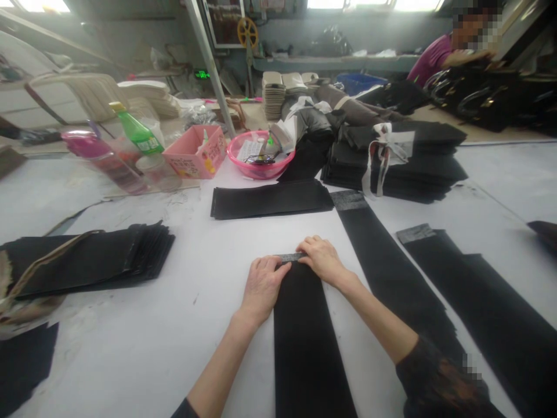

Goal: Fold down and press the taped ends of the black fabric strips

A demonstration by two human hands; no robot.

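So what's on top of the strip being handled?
The left hand and right hand are at its far end, with a grey band showing between them. Whatever lies beneath the hands or the strip is covered.

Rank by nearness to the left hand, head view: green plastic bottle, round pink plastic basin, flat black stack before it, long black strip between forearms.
1. Long black strip: touching the left hand.
2. Flat black stack: straight ahead.
3. Pink basin: beyond the stack.
4. Green bottle: back left.

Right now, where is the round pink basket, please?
In the head view, the round pink basket is above centre, right of the pink box, behind a flat black stack.
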